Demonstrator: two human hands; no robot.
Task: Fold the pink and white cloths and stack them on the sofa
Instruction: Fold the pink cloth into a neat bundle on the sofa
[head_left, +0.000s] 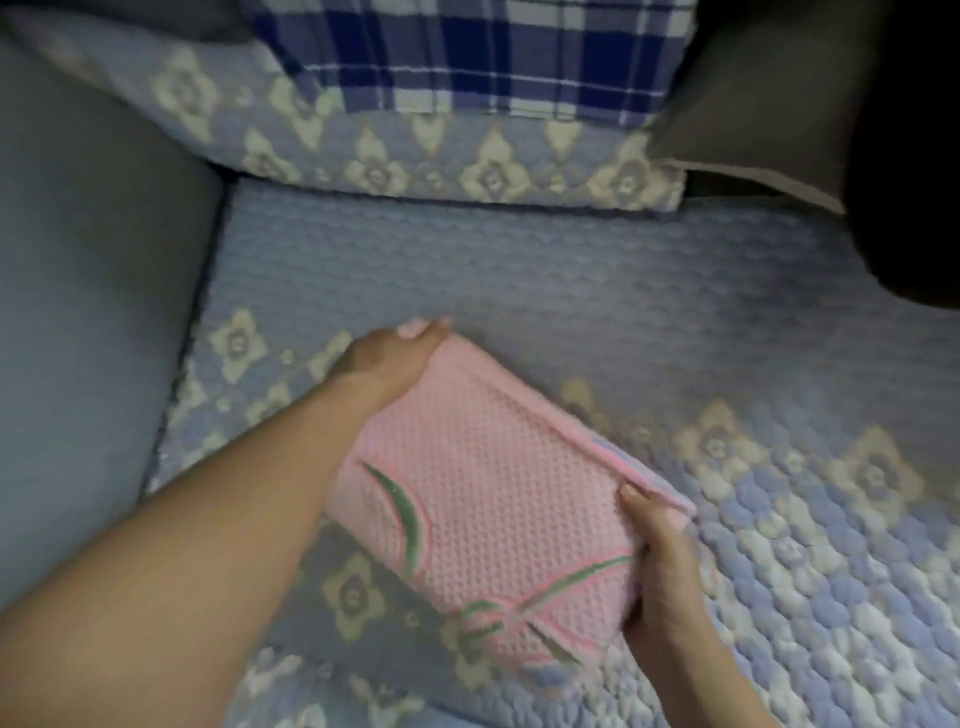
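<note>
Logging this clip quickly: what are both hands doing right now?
Left hand: grips the far end of the folded pink cloth.
Right hand: grips the cloth's near right edge, thumb on top.

cloth: pink cloth (483, 499), waffle-textured, with green leaf-like stripes and darker pink outlines near the close end
state: already folded into a thick, neat rectangle, layered edges showing along its right side
pose: sits diagonally, one corner pointing up-left, the other end toward the camera
spot: on the sofa (519, 270) seat, on the blue quilted cover with cream flower shapes, roughly middle-front
white cloth: can't spot one, only a pale bluish strip at the pink one's right edge
</note>
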